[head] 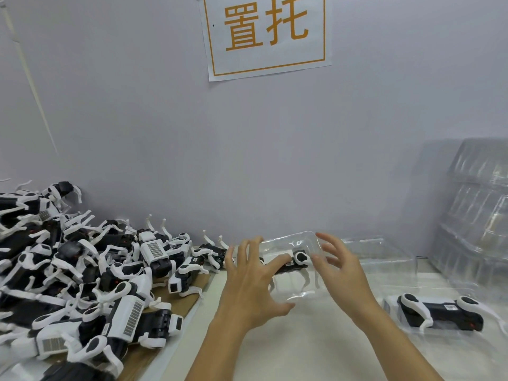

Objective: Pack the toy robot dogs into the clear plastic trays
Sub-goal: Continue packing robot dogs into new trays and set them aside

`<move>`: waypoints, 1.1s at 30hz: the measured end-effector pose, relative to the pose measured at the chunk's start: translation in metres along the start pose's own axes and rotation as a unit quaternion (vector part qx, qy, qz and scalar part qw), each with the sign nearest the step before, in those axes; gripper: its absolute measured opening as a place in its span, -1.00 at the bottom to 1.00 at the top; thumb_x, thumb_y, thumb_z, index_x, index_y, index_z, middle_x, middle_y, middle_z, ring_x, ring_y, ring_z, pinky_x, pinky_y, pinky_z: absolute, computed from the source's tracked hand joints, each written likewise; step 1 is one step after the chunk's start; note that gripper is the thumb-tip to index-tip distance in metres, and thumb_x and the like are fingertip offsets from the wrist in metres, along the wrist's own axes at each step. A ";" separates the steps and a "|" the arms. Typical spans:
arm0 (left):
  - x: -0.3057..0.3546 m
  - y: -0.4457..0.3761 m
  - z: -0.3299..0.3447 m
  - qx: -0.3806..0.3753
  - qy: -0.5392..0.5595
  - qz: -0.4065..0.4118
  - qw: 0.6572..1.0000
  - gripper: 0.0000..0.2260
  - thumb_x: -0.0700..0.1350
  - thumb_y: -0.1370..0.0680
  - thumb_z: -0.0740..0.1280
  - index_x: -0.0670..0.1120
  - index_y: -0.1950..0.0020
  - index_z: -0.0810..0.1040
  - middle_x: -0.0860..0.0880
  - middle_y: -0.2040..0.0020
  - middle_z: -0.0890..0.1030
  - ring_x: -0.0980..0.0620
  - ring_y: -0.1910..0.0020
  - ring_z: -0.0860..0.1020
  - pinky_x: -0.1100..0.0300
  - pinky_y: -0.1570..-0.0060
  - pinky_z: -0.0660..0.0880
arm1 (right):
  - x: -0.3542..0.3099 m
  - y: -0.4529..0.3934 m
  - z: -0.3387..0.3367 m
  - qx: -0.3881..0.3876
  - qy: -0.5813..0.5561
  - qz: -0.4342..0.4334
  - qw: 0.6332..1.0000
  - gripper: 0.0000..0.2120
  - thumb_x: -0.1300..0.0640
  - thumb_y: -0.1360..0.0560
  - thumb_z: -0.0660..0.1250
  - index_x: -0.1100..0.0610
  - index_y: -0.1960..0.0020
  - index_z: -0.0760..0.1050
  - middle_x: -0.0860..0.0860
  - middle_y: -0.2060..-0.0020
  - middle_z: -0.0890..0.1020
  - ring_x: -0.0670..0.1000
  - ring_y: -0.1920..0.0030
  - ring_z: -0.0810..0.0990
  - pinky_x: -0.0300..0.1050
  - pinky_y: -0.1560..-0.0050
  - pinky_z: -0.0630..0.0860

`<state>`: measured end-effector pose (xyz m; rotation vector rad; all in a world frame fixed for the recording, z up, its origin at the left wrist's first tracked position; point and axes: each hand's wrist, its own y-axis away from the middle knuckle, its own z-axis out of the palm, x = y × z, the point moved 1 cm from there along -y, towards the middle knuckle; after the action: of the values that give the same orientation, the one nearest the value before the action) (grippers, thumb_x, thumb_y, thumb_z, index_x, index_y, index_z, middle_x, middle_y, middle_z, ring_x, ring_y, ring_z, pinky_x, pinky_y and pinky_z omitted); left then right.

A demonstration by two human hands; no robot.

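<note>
Head view. Left hand [254, 281] is over the bench [316, 347] at centre, its fingers [243, 254] spread wide and straight, lying on the near-left edge of a clear tray [297, 240]; the thumb reaches under the tray's front rim. Right hand [339, 268] sits at the tray's right side, fingers loosely spread and slightly bent; cannot tell whether they touch the plastic.

Inside the tray lies one toy dog [298, 259], black body with white legs, on its side, partly hidden by the left hand.

A second toy dog [439, 312] lies on its side at right, seated in another clear tray [390, 306] on the bench, well apart from the hands.

Left of the hands, a large pile of toy dogs [90, 273] is heaped on a brown cardboard sheet [170, 314], legs sticking out in all directions.

At far right a stack of empty trays [478, 204] leans against the wall. More clear plastic [384, 251] lies behind the held tray.

On the wall above, a white paper sign [266, 34] with orange characters and an orange border.
</note>
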<state>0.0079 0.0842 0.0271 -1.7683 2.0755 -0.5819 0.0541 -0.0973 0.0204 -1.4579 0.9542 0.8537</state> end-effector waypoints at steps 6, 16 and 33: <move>0.008 0.001 -0.003 0.043 -0.002 0.006 0.999 -0.31 0.37 -0.24 0.43 0.28 -0.34 0.38 -0.12 -0.45 0.29 -0.20 -0.47 0.23 -0.24 -0.47 -0.03 | -0.003 0.003 0.003 0.020 0.023 -0.012 0.999 -0.50 -0.04 -0.47 0.47 -0.28 -0.32 0.37 -0.27 -0.14 0.46 -0.24 -0.15 0.46 -0.24 -0.05 0.37; 0.016 -0.001 0.000 0.090 -0.044 0.037 0.994 -0.34 0.35 -0.18 0.48 0.22 -0.23 0.47 -0.13 -0.36 0.40 -0.21 -0.37 0.37 -0.25 -0.39 0.12 | -0.002 0.000 0.001 0.065 0.068 -0.093 0.991 -0.50 0.19 -0.46 0.50 -0.30 -0.19 0.44 -0.26 -0.13 0.49 -0.14 -0.16 0.49 -0.17 -0.12 0.43; 0.013 0.001 0.010 0.033 -0.004 0.018 0.999 -0.18 0.44 -0.27 0.25 0.09 -0.43 0.25 -0.02 -0.46 0.21 -0.10 -0.48 0.14 -0.16 -0.50 -0.08 | -0.004 0.007 0.016 0.112 0.386 -0.182 0.897 -0.76 0.15 -0.24 0.66 -0.02 0.19 0.65 -0.11 0.13 0.59 0.07 -0.03 0.48 -0.05 -0.01 0.16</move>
<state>0.0101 0.0705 0.0181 -1.6896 2.0548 -0.6244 0.0460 -0.0817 0.0196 -1.7210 1.2414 -0.1502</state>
